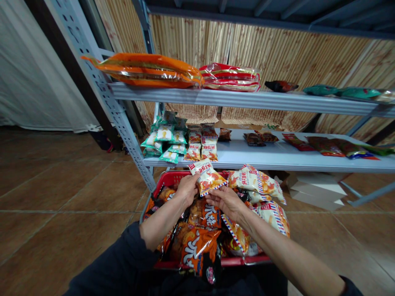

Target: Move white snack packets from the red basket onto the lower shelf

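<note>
My left hand [186, 190] and my right hand [226, 201] both pinch a small snack packet [208, 176], white and orange with a red label, held above a red basket [170, 179]. The left fingers grip its left edge, the right fingers its lower edge. The basket is heaped with more packets of the same kind [258, 181] and with orange and black bags [197, 244]. Just beyond, on the lower shelf [277, 158], matching packets [201, 150] lie in short rows beside green and white packets [165, 139].
A grey metal rack stands ahead with an upright post [123, 127] at its left. The upper shelf [247, 99] carries large orange bags [148, 70], red bags [230, 77] and green ones [339, 91]. Flat white boxes [314, 187] lie under the rack. Brown tiled floor [61, 193] spreads left.
</note>
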`<state>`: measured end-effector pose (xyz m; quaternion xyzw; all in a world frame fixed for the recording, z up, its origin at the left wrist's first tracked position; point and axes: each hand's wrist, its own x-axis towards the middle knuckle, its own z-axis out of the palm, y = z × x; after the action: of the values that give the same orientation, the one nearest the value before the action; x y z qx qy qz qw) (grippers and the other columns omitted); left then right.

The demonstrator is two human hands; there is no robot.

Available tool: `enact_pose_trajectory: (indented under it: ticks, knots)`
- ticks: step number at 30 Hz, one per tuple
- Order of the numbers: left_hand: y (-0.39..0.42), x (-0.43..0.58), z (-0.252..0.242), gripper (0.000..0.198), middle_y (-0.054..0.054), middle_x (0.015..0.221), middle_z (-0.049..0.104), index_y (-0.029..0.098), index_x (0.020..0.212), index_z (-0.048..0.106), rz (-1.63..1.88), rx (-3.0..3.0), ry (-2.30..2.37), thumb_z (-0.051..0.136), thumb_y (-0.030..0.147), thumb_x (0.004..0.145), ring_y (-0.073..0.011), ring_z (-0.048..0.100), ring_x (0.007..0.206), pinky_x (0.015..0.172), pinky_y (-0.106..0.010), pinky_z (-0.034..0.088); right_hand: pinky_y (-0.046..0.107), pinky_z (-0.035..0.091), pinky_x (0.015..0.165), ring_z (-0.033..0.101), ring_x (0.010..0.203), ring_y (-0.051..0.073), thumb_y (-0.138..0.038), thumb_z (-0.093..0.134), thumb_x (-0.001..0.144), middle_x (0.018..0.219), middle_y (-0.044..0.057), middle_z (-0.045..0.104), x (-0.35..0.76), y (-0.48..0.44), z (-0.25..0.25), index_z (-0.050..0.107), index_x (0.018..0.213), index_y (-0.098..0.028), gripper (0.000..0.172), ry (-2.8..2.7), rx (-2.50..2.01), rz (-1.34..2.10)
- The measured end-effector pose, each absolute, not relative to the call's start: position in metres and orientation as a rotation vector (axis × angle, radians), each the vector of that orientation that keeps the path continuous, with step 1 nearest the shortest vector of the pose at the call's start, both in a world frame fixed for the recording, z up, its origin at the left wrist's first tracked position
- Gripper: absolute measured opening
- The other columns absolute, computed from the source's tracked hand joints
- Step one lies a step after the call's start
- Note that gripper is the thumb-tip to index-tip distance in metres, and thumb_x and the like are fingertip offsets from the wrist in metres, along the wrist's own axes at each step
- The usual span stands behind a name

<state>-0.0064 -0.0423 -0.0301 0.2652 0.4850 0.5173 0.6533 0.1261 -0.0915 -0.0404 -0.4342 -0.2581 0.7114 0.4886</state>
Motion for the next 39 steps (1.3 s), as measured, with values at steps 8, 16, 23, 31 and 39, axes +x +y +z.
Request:
enact_pose_trajectory:
  ticks: [8,16,23,31,39]
  knots:
    - [-0.045,-0.008,-0.029,0.019,-0.005,0.068,0.066,0.015,0.076,0.056,1.190,0.697,1.065,0.066,0.027,0.066,-0.0136,0.061,0.058,0.054,-0.023,0.046,0.033,0.052,0.074,0.063,0.071,0.013,-0.027,0.069,0.066,0.081,0.001,0.066,0.129,-0.088,-0.042,0.057,0.085,-0.019,0.024,-0.553,-1.036,1.655]
    - [-0.051,-0.011,-0.028,0.022,-0.005,0.076,0.066,0.017,0.078,0.054,1.173,0.761,1.042,0.067,0.030,0.066,-0.0160,0.063,0.068,0.055,-0.024,0.048,0.036,0.049,0.081,0.060,0.087,0.014,-0.033,0.065,0.069,0.093,-0.001,0.065,0.138,-0.084,-0.041,0.060,0.090,-0.024,0.023,-0.617,-0.931,1.726]
    - [-0.056,-0.015,-0.027,0.030,-0.008,0.087,0.067,0.016,0.093,0.058,1.156,0.795,0.863,0.067,0.029,0.067,-0.0177,0.064,0.075,0.067,-0.028,0.050,0.032,0.048,0.079,0.059,0.088,0.014,-0.032,0.067,0.067,0.098,-0.001,0.065,0.137,-0.080,-0.049,0.061,0.092,-0.026,0.026,-0.648,-0.981,1.663]
    - [-0.057,-0.016,-0.033,0.036,-0.011,0.090,0.068,0.013,0.097,0.058,1.160,0.845,0.950,0.068,0.025,0.066,-0.0197,0.065,0.076,0.072,-0.032,0.050,0.031,0.048,0.077,0.058,0.090,0.015,-0.031,0.068,0.067,0.100,-0.001,0.064,0.138,-0.079,-0.048,0.060,0.095,-0.027,0.030,-0.649,-0.992,1.656]
    - [-0.060,-0.015,-0.032,0.032,-0.009,0.091,0.069,0.016,0.094,0.062,1.126,0.908,0.920,0.065,0.033,0.068,-0.0191,0.065,0.076,0.073,-0.032,0.049,0.029,0.048,0.069,0.060,0.087,0.017,-0.032,0.068,0.066,0.101,0.000,0.065,0.134,-0.083,-0.040,0.058,0.102,-0.028,0.038,-0.674,-0.983,1.622]
